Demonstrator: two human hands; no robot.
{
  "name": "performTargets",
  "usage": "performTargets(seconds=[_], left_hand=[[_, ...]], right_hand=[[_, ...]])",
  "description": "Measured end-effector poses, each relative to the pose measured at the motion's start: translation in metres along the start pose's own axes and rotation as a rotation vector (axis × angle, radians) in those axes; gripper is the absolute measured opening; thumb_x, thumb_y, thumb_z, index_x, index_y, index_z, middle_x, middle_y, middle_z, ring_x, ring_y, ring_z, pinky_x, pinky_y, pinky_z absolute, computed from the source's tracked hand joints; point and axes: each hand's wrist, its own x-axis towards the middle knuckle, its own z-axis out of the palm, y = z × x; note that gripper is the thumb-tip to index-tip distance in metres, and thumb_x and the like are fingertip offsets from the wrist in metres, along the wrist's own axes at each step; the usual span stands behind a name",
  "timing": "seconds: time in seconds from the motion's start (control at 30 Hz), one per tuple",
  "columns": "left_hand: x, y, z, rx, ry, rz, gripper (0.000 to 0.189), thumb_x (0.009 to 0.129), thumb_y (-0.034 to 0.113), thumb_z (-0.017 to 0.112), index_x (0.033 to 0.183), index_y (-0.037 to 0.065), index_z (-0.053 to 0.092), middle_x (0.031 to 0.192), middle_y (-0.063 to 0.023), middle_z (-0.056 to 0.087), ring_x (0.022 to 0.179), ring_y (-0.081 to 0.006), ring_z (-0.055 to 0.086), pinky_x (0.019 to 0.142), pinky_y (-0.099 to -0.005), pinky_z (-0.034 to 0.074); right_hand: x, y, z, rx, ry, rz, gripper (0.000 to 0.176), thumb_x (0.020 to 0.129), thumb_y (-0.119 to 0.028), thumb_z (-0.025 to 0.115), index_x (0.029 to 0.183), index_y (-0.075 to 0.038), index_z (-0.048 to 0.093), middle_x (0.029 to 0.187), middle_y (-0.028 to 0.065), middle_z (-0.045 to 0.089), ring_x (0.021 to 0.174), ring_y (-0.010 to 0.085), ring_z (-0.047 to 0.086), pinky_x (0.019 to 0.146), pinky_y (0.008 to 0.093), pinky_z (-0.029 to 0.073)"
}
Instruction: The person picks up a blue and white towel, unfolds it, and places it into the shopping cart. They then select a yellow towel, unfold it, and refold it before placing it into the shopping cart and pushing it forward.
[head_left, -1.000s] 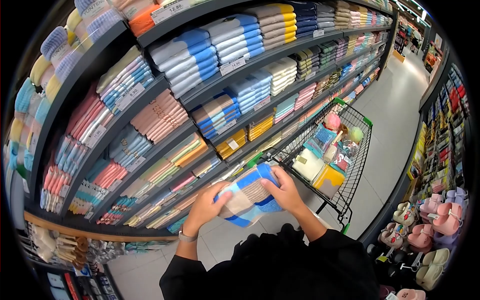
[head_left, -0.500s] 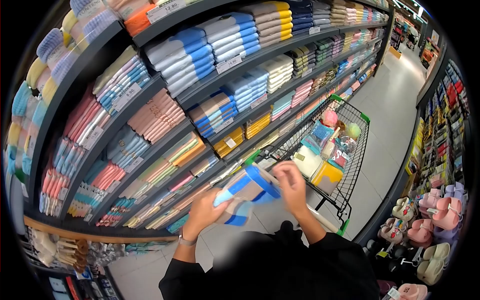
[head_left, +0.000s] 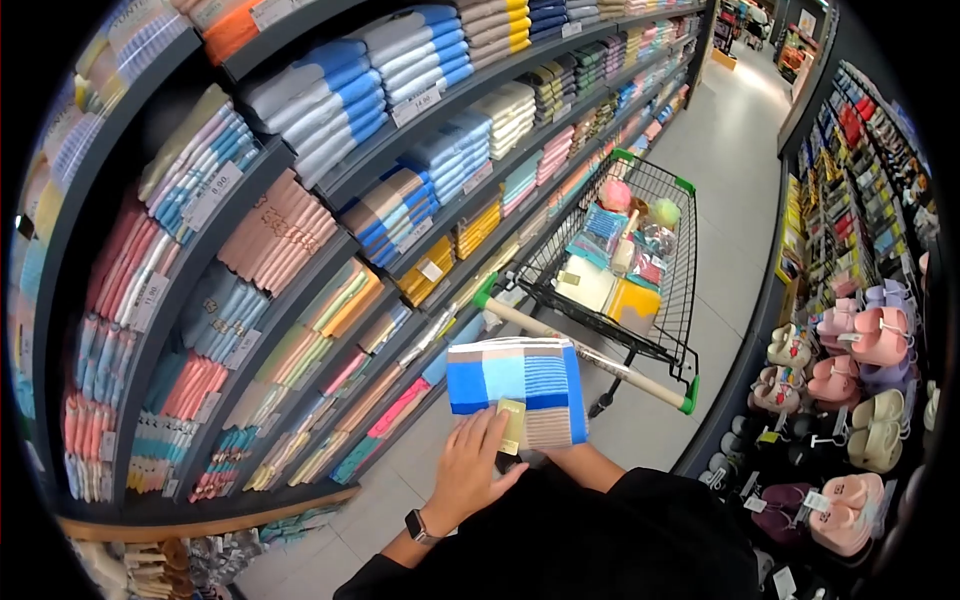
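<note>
A folded towel (head_left: 515,385) in blue, light blue and brown blocks, with a striped corner, lies face up in front of me. A gold paper label (head_left: 512,425) is attached near its lower edge. My left hand (head_left: 468,462), with a watch at the wrist, rests on the towel's lower edge; its fingers are stretched out against the label and the thumb is spread. From underneath, my right hand (head_left: 580,466) holds up the towel, its fingers hidden behind the cloth.
A shopping cart (head_left: 690,270) with a pale handle stands just ahead, holding a yellow-and-white pack (head_left: 633,305), bath puffs and other goods. Shelves of folded towels (head_left: 320,115) line the left. Slippers (head_left: 880,335) hang at the right. A tiled aisle (head_left: 740,130) runs ahead.
The towel, tilted and blurred before, is now turned flat toward me. My right hand has gone from beside it to beneath it, and my left hand onto the label. The view has shifted.
</note>
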Motion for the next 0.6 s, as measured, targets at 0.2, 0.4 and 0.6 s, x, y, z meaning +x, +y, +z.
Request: performTargets(seconds=[0.2, 0.4, 0.6], left_hand=[[-0.002, -0.014, 0.033, -0.18, 0.197, -0.101, 0.066, 0.079, 0.021, 0.074, 0.135, -0.001, 0.045, 0.122, -0.0188, 0.052, 0.11, -0.0348, 0.051, 0.093, -0.0446, 0.041], [0.008, -0.006, 0.041, -0.085, 0.375, -0.268, 0.056, 0.083, 0.014, 0.068, 0.133, -0.002, 0.047, 0.128, -0.0205, 0.047, 0.116, -0.0383, 0.046, 0.099, -0.0453, 0.037], [0.045, 0.002, 0.078, -0.405, 0.489, -0.373, 0.065, 0.088, 0.009, 0.058, 0.145, -0.004, 0.029, 0.143, -0.0249, 0.036, 0.134, -0.0389, 0.033, 0.112, -0.0462, 0.024]], right_hand=[[-0.001, 0.01, -0.012, -0.017, 0.01, -0.025, 0.038, 0.102, -0.033, 0.044, 0.119, -0.003, 0.057, 0.119, 0.0118, 0.063, 0.103, 0.0225, 0.063, 0.089, 0.0362, 0.053], [0.006, -0.008, -0.027, -0.005, -0.026, -0.019, 0.039, 0.101, -0.034, 0.044, 0.121, -0.003, 0.057, 0.119, 0.0117, 0.063, 0.104, 0.0228, 0.062, 0.09, 0.0363, 0.052], [-0.014, -0.043, -0.077, 0.055, -0.097, -0.026, 0.041, 0.101, -0.035, 0.044, 0.122, -0.002, 0.056, 0.12, 0.0116, 0.063, 0.105, 0.023, 0.062, 0.091, 0.0365, 0.052]])
